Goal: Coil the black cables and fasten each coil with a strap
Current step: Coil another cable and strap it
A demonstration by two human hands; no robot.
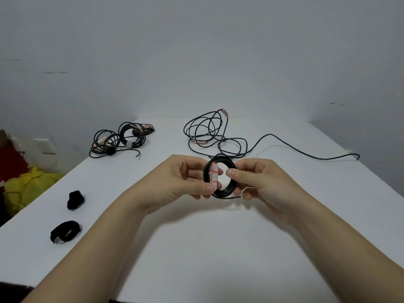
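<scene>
Near the bench's (196,248) left edge lie two rolled black straps, well apart from the hands: one strap (65,231) close to the front edge, a second strap (75,200) just beyond it. Above the middle of the bench both hands hold a small black coil (227,190) upright between them. The left hand (181,178) pinches the coil's left side with thumb and curled fingers, over a white label (214,176) with red marks. The right hand (255,178) pinches its right side, fingers curled at the turns. A short cable end pokes out at the coil's bottom. Beyond the hands a loose cable (220,139) sprawls in wide loops toward the far edge, its tail running out to the right edge. Near the far left corner sit tied coils (122,138), overlapping one another. Off the left edge lies a yellow cloth (28,184)
</scene>
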